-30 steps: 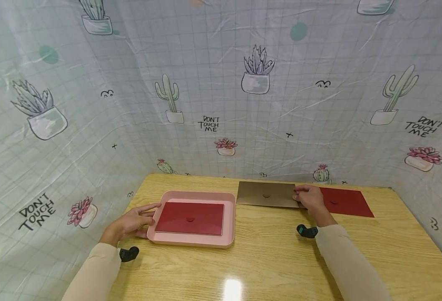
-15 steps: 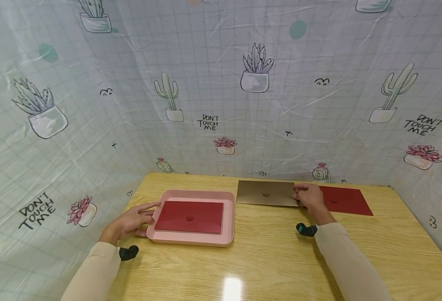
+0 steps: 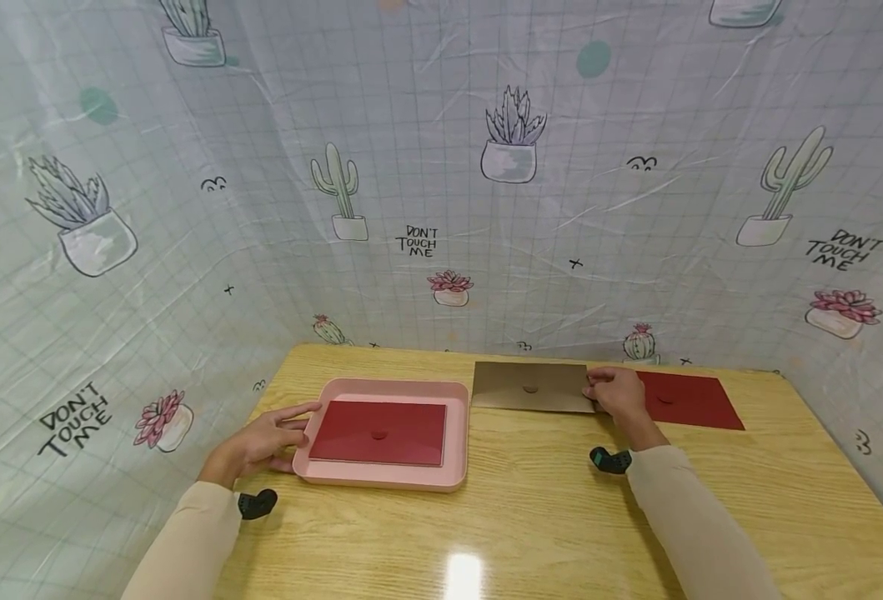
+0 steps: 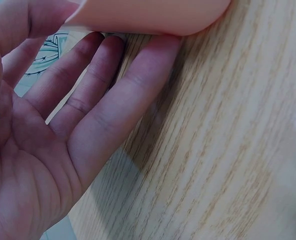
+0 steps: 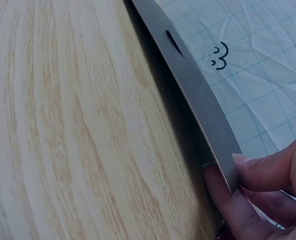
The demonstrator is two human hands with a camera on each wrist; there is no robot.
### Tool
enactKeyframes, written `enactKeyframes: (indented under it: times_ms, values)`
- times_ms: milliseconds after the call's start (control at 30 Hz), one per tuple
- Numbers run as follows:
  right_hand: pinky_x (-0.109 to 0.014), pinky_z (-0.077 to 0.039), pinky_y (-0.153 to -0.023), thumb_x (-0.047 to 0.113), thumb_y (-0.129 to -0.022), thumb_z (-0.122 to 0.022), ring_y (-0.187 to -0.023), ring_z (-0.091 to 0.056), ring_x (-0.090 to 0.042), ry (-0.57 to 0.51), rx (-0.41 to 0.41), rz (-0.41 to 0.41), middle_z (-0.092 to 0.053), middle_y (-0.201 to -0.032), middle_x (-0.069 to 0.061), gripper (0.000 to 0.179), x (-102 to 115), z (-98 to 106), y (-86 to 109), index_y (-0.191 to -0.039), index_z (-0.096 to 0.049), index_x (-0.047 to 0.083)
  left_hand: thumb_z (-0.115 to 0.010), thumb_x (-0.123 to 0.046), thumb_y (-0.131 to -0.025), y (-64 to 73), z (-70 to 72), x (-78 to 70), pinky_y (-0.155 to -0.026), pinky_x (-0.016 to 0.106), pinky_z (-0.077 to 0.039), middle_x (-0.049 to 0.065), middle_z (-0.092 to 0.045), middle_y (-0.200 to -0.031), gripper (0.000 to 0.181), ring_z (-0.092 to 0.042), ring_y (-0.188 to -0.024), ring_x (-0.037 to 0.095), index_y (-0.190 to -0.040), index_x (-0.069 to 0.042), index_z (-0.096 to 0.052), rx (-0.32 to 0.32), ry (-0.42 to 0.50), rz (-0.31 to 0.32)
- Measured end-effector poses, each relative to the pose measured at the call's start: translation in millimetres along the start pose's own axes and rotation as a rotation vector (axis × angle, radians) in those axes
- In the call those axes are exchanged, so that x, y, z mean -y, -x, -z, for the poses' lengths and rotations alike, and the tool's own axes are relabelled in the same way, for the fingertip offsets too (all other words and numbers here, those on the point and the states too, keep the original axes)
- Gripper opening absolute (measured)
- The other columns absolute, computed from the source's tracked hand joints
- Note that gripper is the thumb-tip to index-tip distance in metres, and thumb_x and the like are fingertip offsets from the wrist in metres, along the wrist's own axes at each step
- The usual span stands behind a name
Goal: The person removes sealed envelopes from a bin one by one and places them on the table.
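In the head view, a flat brown envelope [image 3: 512, 386] with a half-moon slit lies at the back of the table. My right hand [image 3: 619, 396] pinches its right end between thumb and fingers. The right wrist view shows the brown envelope [image 5: 188, 75] raised at an angle over the wood, thumb on its upper face. On the left stands a shallow pink tray [image 3: 456, 479] bearing a red envelope [image 3: 403, 429] with the same half-moon mark. My left hand [image 3: 264, 442] holds the tray's left side, thumb at the rim and fingertips against the bottom edge.
Behind and right of my right hand, a second red envelope [image 3: 699, 402] lies flat, partly covered by the hand. A cactus-print curtain [image 3: 381, 208] stands along the back and both sides of the wooden table [image 3: 546, 517].
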State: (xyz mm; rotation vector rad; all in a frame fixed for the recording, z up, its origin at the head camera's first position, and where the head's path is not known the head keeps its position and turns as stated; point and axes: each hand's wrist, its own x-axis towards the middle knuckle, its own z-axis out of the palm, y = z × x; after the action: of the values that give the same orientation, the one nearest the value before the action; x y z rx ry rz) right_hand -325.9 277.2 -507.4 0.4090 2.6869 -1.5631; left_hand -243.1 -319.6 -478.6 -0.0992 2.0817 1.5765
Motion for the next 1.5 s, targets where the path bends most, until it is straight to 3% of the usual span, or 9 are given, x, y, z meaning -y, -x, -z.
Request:
enactKeyframes:
  times_ms: [133, 367, 833, 1133, 1500]
  values:
    - [-0.047, -0.060, -0.095, 0.008, -0.094, -0.074, -0.129, -0.060, -0.041, 0.026, -0.005, -0.001, -0.071, -0.131, -0.023, 0.041, -2.1, 1.2, 1.0, -0.134, -0.069, 0.000, -0.065, -0.006, -0.098, -1.0, -0.5, 2.0, -0.085, 0.050, -0.063, 0.025, -0.027, -0.170, 0.080, -0.070, -0.116, 0.028, -0.167, -0.020, -0.028, -0.009, 0.000, 0.000]
    - [-0.040, -0.063, -0.086, 0.008, -0.095, -0.073, -0.125, -0.062, -0.041, -0.004, -0.010, -0.003, -0.072, -0.129, -0.023, 0.039, -3.1, -0.4, 0.7, -0.133, -0.070, 0.000, -0.066, -0.008, -0.097, 0.3, -1.0, 1.9, -0.082, 0.048, -0.064, 0.026, -0.026, -0.170, 0.081, -0.071, -0.114, 0.027, -0.167, -0.020, -0.027, -0.026, -0.024, 0.002]
    - [-0.036, -0.064, -0.081, 0.008, -0.094, -0.074, -0.119, -0.067, -0.040, -0.020, -0.037, -0.005, -0.070, -0.132, -0.024, 0.039, -3.8, -1.7, 0.5, -0.132, -0.070, 0.000, -0.066, -0.007, -0.098, -0.1, -1.8, 1.7, -0.084, 0.050, -0.063, 0.025, -0.029, -0.169, 0.079, -0.070, -0.116, 0.028, -0.167, -0.020, -0.029, -0.025, -0.002, -0.010]
    - [-0.045, -0.061, -0.090, 0.005, -0.093, -0.070, -0.122, -0.064, -0.042, 0.015, -0.041, 0.007, -0.071, -0.132, -0.024, 0.040, -0.1, -0.2, 6.2, -0.132, -0.070, -0.001, -0.067, -0.009, -0.097, 2.1, -3.0, 0.9, -0.080, 0.048, -0.064, 0.026, -0.029, -0.169, 0.080, -0.071, -0.114, 0.028, -0.166, -0.019, -0.029, -0.046, -0.025, -0.005]
    - [-0.048, -0.060, -0.090, 0.004, -0.093, -0.066, -0.122, -0.060, -0.043, 0.053, -0.055, 0.060, -0.073, -0.127, -0.024, 0.036, -0.4, 2.2, 11.2, -0.127, -0.072, -0.003, -0.066, -0.007, -0.098, -2.4, -5.3, 2.3, -0.082, 0.050, -0.063, 0.026, -0.030, -0.168, 0.078, -0.070, -0.117, 0.030, -0.166, -0.020, -0.031, -0.066, -0.039, -0.008]
